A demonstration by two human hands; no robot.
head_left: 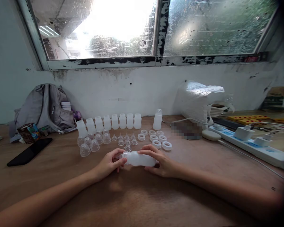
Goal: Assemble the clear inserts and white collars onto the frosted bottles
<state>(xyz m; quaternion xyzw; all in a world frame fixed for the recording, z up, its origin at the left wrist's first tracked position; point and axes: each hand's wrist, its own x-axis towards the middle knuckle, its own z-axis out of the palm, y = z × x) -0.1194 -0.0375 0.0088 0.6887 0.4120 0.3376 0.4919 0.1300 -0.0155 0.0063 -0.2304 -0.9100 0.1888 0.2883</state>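
Note:
A white plastic bottle (139, 158) lies sideways just above the wooden table (137, 195), held between both hands. My left hand (110, 164) pinches its neck end on the left. My right hand (159, 160) wraps around its body and base on the right. Behind the hands lie white collar rings (157, 138), small clear nipples (126, 140) and clear dome caps (92, 143). A row of several upright white bottles (111, 123) stands further back, and one assembled bottle (157, 119) stands to their right.
A grey backpack (44, 108) leans on the wall at the left, with a small carton (28, 132) and a black phone (29, 151) in front. A white plastic bag (196, 101), a power strip (253, 143) with chargers and trailing cables occupy the right.

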